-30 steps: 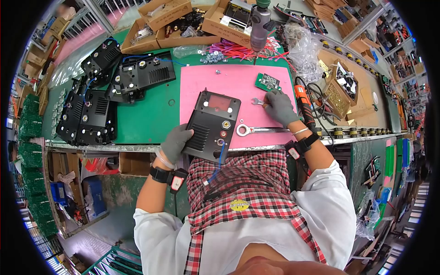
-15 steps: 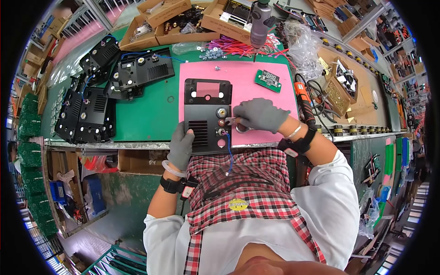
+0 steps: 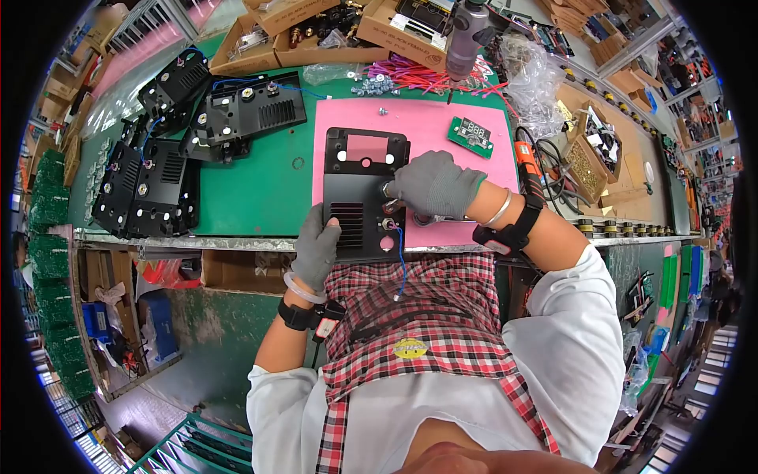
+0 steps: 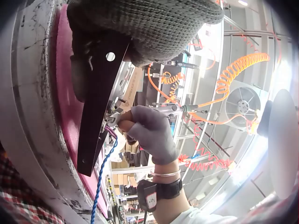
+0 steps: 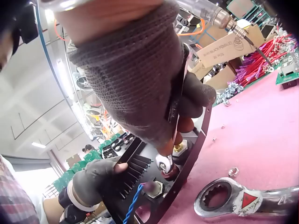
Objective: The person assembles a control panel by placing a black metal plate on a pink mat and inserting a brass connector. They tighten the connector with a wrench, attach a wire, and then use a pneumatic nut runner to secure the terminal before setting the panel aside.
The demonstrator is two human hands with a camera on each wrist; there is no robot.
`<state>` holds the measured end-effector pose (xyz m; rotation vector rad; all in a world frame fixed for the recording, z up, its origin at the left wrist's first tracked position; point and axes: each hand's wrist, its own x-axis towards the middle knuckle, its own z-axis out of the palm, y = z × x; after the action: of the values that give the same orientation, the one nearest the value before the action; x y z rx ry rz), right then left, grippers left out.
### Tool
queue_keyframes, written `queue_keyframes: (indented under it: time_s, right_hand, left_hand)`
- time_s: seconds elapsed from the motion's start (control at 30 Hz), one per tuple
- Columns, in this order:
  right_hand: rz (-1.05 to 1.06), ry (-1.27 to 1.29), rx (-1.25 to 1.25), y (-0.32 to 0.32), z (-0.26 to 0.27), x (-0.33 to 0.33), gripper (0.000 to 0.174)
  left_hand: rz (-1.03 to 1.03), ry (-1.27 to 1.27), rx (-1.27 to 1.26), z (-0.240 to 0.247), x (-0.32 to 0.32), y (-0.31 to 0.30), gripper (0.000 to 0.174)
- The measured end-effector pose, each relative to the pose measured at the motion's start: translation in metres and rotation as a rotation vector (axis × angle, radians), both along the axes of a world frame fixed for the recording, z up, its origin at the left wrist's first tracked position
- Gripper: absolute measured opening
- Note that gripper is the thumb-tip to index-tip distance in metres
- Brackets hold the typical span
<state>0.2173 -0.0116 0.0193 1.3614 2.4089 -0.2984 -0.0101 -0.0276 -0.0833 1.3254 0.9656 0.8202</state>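
A black metal panel [image 3: 355,188] with vent slots stands over the near edge of the pink mat [image 3: 430,118]. My gloved left hand [image 3: 317,249] grips its left edge, thumb on the front face. On the right side, my gloved right hand [image 3: 438,186] holds a small wrench [image 5: 164,162], its head at a red fitting [image 5: 172,174] on the panel. Above that fitting is a brass nut [image 5: 179,148]; below it, a twisted blue wire [image 5: 133,204] hangs from another connector. The right hand covers most of the wrench in the head view.
A larger ratchet ring wrench [image 5: 245,201] lies on the mat beside the panel. A green display board [image 3: 471,136] sits at the mat's upper right. More black panels [image 3: 257,110] are piled at left. A power screwdriver [image 3: 466,43] hangs overhead, and an orange-handled tool [image 3: 527,162] lies right.
The panel was turned from a tilt to upright on the mat. My right hand picked up the small wrench near the display board and brought it left to the red fitting.
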Motion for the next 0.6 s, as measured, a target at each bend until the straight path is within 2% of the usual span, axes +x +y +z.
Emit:
queue_keyframes:
  time_s: [0.07,0.17,0.27,0.37,0.47,0.53,0.6]
  right_hand:
    - [0.005,-0.040,-0.010,0.001,0.001,-0.002,0.018]
    - [0.053,0.023,0.054,0.001,-0.003,0.001,0.030]
    - [0.117,0.013,0.071,0.004,-0.013,0.003,0.015]
    - [0.107,0.006,0.088,0.006,-0.021,0.002,0.032]
    - [0.007,-0.051,-0.029,0.008,-0.011,0.000,0.024]
    - [-0.175,0.047,-0.115,0.005,-0.012,0.003,0.017]
    - [-0.335,0.156,-0.202,-0.001,-0.016,0.009,0.018]
  left_hand:
    - [0.000,-0.008,0.006,-0.001,0.000,0.001,0.035]
    - [-0.023,-0.015,-0.018,0.011,0.002,0.002,0.036]
    - [-0.040,-0.007,-0.008,0.009,0.002,0.003,0.036]
    - [-0.031,-0.005,-0.027,0.010,0.003,0.003,0.037]
    - [-0.030,-0.022,-0.056,0.014,0.004,0.003,0.035]
    - [-0.021,-0.027,-0.053,0.014,0.005,0.001,0.033]
    - [0.009,-0.061,-0.051,0.012,0.008,-0.002,0.031]
